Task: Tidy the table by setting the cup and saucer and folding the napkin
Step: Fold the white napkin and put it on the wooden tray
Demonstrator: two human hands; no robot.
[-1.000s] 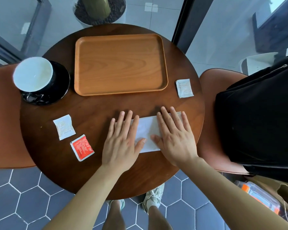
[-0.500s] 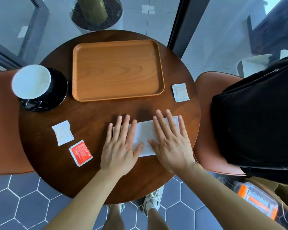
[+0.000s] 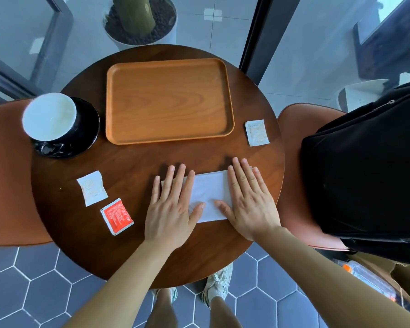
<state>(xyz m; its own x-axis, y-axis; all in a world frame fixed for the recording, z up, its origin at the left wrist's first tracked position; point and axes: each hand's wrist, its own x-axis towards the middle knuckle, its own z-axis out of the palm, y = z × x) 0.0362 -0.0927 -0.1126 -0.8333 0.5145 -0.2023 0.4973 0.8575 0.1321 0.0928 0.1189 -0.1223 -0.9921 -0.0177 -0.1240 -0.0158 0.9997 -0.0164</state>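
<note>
A folded white napkin (image 3: 210, 194) lies flat on the round dark wooden table (image 3: 137, 162), near its front right. My left hand (image 3: 172, 204) presses flat on the napkin's left end with straight fingers. My right hand (image 3: 249, 202) presses flat on its right end, thumbs pointing toward each other. A white cup (image 3: 49, 117) stands on a black saucer (image 3: 85, 136) at the table's left edge, well away from both hands.
An orange wooden tray (image 3: 168, 100) sits at the back centre. Two white sachets (image 3: 92, 188) (image 3: 256, 132) and a red sachet (image 3: 116, 216) lie on the table. Orange chairs (image 3: 7, 174) flank it; a black bag (image 3: 365, 174) fills the right one. A potted plant (image 3: 140, 20) stands behind.
Both hands have slid slightly apart along the napkin, showing more white between them. The camera view has shifted a little; the other objects have not moved on the table.
</note>
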